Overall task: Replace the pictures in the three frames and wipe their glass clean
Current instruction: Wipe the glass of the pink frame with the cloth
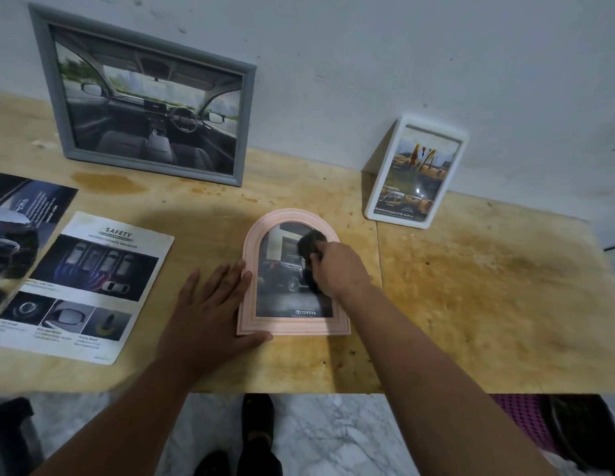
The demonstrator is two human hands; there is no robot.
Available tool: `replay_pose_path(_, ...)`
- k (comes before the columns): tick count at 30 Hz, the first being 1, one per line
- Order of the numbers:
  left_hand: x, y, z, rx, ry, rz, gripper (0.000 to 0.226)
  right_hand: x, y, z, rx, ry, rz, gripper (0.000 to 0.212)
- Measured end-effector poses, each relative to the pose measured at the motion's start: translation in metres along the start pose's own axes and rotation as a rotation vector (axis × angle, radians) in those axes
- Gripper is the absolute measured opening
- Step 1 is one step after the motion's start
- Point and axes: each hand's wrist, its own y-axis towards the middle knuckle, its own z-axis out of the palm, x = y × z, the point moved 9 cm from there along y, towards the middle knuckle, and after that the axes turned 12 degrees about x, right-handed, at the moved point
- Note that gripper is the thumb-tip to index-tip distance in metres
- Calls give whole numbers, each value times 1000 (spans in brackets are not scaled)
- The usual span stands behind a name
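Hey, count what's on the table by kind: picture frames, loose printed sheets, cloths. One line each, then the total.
Picture frames: 3, grey frame, white frame, pink arched frame
Loose printed sheets: 2, safety sheet, dark brochure
Cloths: 1, dark cloth
Total: 6

The right hand (337, 266) and its dark cloth (309, 247) cover the upper right of the pink arched frame (251, 235), hiding part of the car picture. The dark brochure (21, 218) is cut off by the left edge. Small print under the safety leaflet (86, 286) photos is too blurred to read.
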Motion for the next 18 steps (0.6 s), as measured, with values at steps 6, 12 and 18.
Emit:
replay_pose_path(6,-2,2,3,25,-5,2,108,-14,-50,32,118,7,0,30)
replay_pose_path(12,-1,2,0,40,-5,-18,110,-21,-42,11,277,177,-17,30)
replay_pose_path(18,-2,0,-3,20,-12,-12,106,-3,-7,3,-188,-124,-64,41)
